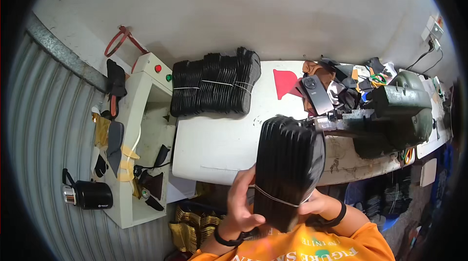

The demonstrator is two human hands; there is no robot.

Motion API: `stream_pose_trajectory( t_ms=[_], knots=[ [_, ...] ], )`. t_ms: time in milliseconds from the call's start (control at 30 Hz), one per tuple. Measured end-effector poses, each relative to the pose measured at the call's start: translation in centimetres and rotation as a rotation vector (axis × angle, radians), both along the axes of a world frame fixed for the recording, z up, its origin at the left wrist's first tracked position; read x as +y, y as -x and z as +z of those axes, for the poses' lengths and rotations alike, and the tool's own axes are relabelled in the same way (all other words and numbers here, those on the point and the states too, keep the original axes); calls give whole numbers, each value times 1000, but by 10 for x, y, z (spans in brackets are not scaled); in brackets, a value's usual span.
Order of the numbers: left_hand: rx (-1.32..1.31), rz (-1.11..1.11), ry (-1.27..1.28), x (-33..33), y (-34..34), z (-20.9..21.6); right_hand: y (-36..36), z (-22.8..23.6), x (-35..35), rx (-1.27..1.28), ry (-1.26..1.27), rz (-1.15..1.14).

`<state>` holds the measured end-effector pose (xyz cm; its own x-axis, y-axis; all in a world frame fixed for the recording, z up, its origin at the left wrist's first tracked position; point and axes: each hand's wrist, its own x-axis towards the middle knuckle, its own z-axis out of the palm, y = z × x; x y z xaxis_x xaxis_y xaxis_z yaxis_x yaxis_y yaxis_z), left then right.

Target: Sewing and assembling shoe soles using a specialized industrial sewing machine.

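Close in front of my chest is a bundle of black sole-shaped pieces [285, 163], stacked face to face with a thin pale band round its lower part. It stands roughly upright. My left hand [242, 206] grips its left side, fingers along the edge and thumb at the front. At the lower right, my right hand [314, 204] holds the same bundle near the band; some of its fingers are hidden behind the pieces. Farther back on the white table [219, 149], similar banded black bundles [214, 85] stand side by side against the wall.
A dark green sewing machine [397, 114] occupies the table's right. Beside it lie a phone [316, 94], fabric scraps [348, 78] and a red piece [284, 83]. Left stands a pale cabinet [126, 202] with scraps and a black flask [92, 194]. Gold pieces [190, 227] sit below.
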<state>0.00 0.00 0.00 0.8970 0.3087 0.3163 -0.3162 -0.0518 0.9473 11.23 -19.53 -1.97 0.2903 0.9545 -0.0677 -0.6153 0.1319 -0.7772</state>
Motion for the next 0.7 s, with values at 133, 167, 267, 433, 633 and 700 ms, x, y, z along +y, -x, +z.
stream_pose_trajectory(
  t_ms=[133, 167, 267, 433, 633, 700],
  knots=[
    [-48, 74, -68, 5, -1, -21, 10, -16, -8, 812, -101, 154],
    [-53, 177, -158, 4, -4, -24, 11, -7, -9, 1008, -39, 184],
    [9, 155, -75, -9, -5, -21, 10, -5, -9, 918, 61, 195],
    [-47, 111, -9, -9, -6, -32, 22, -43, -19, 830, 123, 170],
    [-138, 32, 149, -15, -2, -29, 14, -41, -17, 784, -101, 117],
    [-156, -40, 229, -9, 1, -23, -1, -36, -15, 661, -169, 128]
  ],
)
